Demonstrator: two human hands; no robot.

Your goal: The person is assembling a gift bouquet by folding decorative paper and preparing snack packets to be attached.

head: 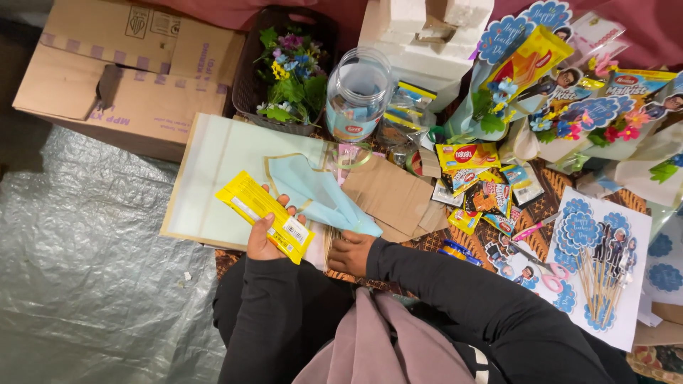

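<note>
Now left hand [265, 240] grips one yellow packet [265, 216]; right hand [350, 252] pinches one blue paper cone [320, 193].

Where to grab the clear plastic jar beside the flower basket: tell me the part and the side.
Grip the clear plastic jar around its wide round wall, just below the open mouth, coming from the near side. It stands upright; the flower basket crowds its left, snack packets its right.

long black sleeves — mauve scarf hanging down
</note>
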